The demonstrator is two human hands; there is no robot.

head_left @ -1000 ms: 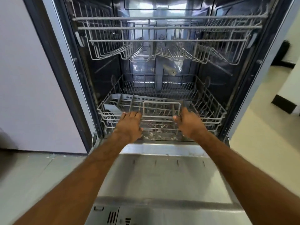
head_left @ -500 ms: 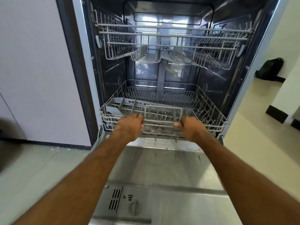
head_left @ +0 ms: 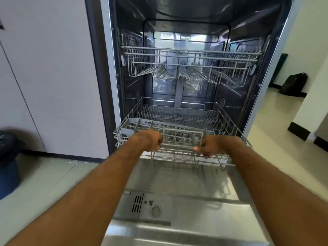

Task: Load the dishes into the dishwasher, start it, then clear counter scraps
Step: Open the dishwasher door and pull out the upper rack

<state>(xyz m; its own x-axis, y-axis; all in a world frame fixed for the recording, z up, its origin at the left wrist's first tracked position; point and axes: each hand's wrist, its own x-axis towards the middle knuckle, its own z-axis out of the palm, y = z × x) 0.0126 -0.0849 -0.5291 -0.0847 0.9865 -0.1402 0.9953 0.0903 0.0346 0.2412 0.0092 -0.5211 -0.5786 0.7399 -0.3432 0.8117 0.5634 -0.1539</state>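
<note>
The dishwasher stands open, its steel door (head_left: 179, 178) folded down flat toward me. The grey wire lower rack (head_left: 229, 121) sticks partly out over the door. My left hand (head_left: 147, 141) grips the rack's front rail on the left of its raised handle frame. My right hand (head_left: 213, 145) grips the same rail on the right. A grey cutlery basket (head_left: 131, 124) sits at the rack's front left. The upper rack (head_left: 191, 63) stays inside the tub and holds no dishes that I can see.
A pale cabinet panel (head_left: 58, 77) stands left of the machine. A dark blue bin (head_left: 8, 162) sits on the floor at far left. A black bag (head_left: 293, 84) leans against the wall at the back right. The detergent dispenser (head_left: 154, 208) is on the door.
Both hands closed around the lower rack's front rail and drew it outward over the door. My view has pulled back, showing more of the door and tub.
</note>
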